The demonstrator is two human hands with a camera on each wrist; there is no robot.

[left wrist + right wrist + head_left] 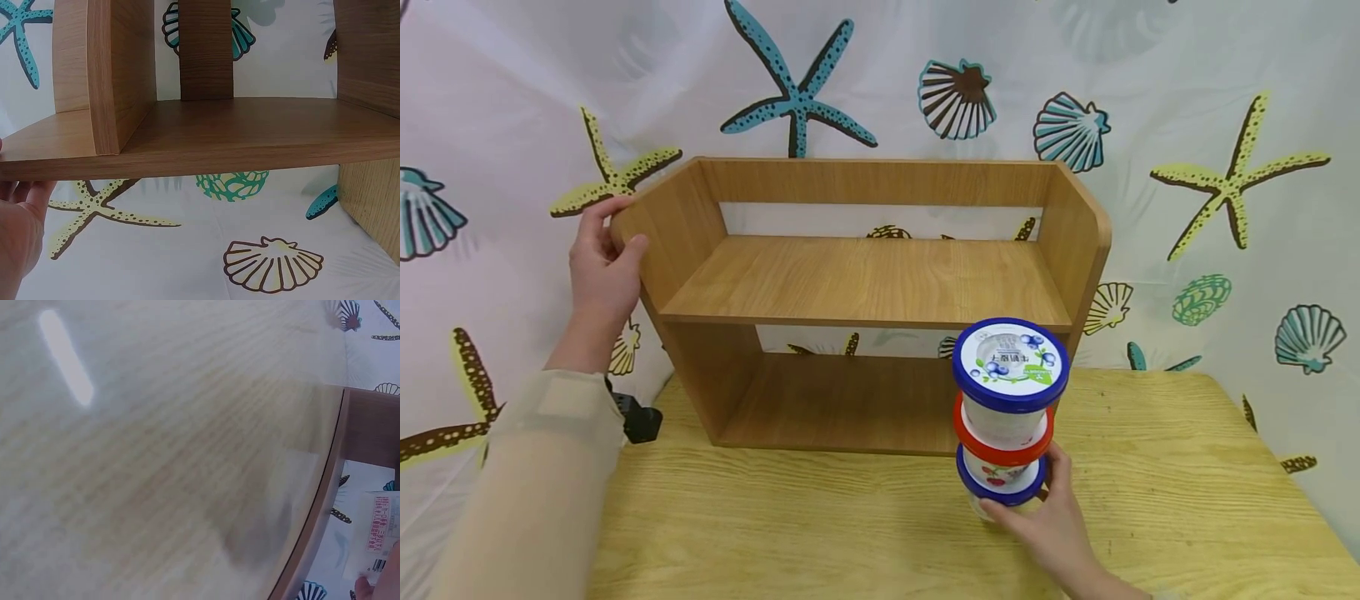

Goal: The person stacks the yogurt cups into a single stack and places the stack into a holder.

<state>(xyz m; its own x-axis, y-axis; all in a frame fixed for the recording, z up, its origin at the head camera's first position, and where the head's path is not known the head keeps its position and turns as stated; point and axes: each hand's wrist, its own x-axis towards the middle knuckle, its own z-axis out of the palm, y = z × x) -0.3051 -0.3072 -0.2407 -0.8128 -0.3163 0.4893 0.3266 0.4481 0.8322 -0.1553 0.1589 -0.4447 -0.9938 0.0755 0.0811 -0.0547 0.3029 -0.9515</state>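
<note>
A wooden two-tier shelf point(865, 279) stands on the table. My left hand point(606, 275) grips the upper front of its left side panel, thumb on the front edge and fingers behind; the left wrist view shows that hand point(25, 231) at the panel's edge. In front of the shelf's right end is a stack of three tubs: a blue-lidded tub with blueberry pictures point(1011, 367) on top, a red-lidded tub point(992, 471) in the middle, a blue-lidded tub point(1007, 492) at the bottom. My right hand point(1052, 525) holds the bottom tub point(375, 537). Whether it touches the table cannot be told.
The light wooden table point(775, 525) extends in front of the shelf and to its right. Behind hangs a white cloth point(1120, 50) printed with starfish and shells. A small black object point(640, 419) lies by the shelf's left side, partly behind my left sleeve point(542, 467).
</note>
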